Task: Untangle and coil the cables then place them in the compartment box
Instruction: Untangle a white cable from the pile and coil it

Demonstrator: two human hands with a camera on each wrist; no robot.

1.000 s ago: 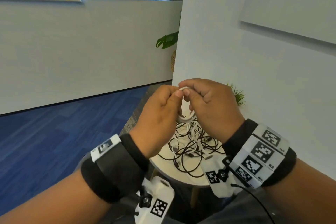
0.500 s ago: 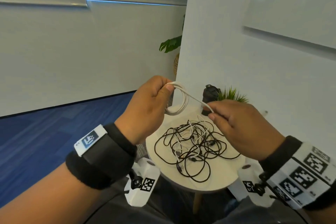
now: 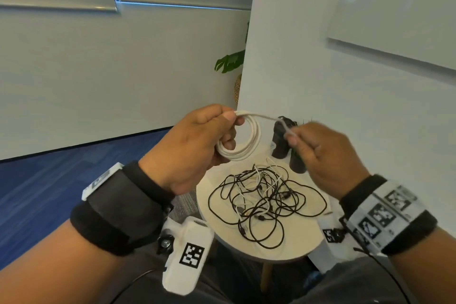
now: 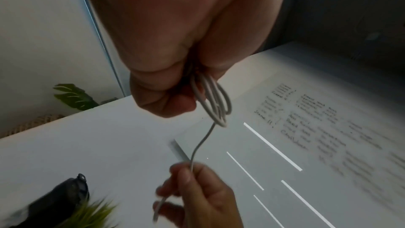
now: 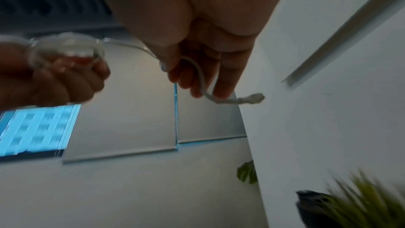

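My left hand [image 3: 197,140] grips a white cable [image 3: 249,140] wound into a small coil, held in the air above the round table. Its loose end runs right to my right hand [image 3: 318,153], which pinches it between thumb and fingers. In the left wrist view the coil [image 4: 215,100] hangs from my fingers and the tail drops to the right hand [image 4: 197,195]. The right wrist view shows the cable tail [image 5: 201,77] curling past my fingers to its plug [image 5: 252,99]. A tangle of black and white cables [image 3: 264,202] lies on the table. No compartment box is in view.
The small round white table [image 3: 303,242] stands close to a white wall on the right. Dark pots [image 3: 281,140] with a green plant stand at its far edge. Blue carpet [image 3: 49,192] lies to the left. A leafy plant [image 3: 229,63] shows behind the wall corner.
My hands were together at the coil, then drew apart. The right hand has pulled the white cable's tail out to the right while the left keeps the coil raised.
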